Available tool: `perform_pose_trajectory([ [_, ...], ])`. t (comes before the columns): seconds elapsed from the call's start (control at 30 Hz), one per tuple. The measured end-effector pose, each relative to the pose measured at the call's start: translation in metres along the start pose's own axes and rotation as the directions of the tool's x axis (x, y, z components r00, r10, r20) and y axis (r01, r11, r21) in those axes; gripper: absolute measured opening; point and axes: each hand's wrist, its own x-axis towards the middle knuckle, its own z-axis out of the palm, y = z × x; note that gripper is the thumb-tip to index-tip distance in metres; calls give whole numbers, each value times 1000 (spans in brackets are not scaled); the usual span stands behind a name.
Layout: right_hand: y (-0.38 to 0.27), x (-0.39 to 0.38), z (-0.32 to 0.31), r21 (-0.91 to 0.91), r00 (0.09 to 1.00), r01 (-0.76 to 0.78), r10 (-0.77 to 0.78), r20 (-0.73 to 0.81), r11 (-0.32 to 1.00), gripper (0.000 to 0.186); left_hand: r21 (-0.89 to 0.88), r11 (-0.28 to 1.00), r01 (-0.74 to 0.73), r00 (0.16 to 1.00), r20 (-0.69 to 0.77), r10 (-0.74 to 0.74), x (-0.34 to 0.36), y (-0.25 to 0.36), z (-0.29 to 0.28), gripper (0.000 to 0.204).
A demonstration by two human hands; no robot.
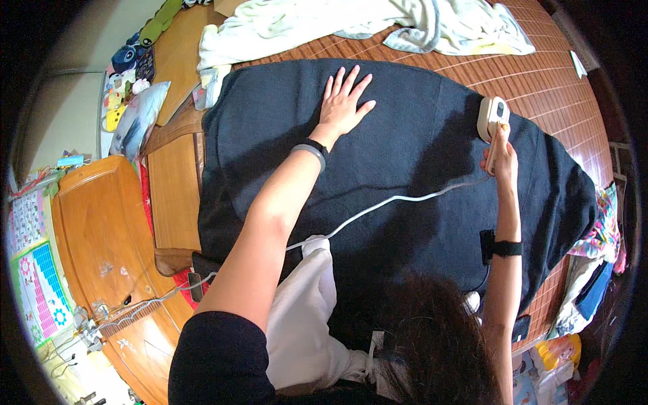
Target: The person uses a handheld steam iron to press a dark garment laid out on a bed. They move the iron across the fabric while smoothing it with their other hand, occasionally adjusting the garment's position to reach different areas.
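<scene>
A large black cloth (pixel 283 101) is spread out before me, with a few soft folds in it. My left hand (pixel 344 108) lies flat on its far part, fingers spread, holding nothing. To the right, my right hand (pixel 505 158) is wrapped round the handle of a white corded handheld appliance (pixel 492 118) with a rounded head. That head is over the cloth near its far right edge; whether it touches cannot be told. A pale cord (pixel 405 198) runs from the handle across the cloth toward the lower left, passing behind my left arm.
Beneath the cloth is a brown slatted mat (pixel 560 88). A crumpled pale blanket (pixel 283 30) lies along the far side. Wooden panels (pixel 101 223) and soft toys (pixel 121 94) are at the left. Bunched clothes (pixel 587 290) sit at the right edge. My dark hair (pixel 432 337) covers the lower middle.
</scene>
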Motion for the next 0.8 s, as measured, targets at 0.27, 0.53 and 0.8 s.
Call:
perform_pose_trajectory([
  [0.27,-1,-3,-1,-43,1000,-4,4,-4,999,64,409,777,479,857,-28,-514,48,-71,-20,87],
  [0.53,2,-3,1,6,1000,0,0,4,1000,62,178,980,-92,996,20,89,-21,-86,-53,70],
  [0.8,-6,-7,3,-17,1000,-18,17,-13,1000,66,316,927,203,950,166,-265,16,-89,-40,78],
])
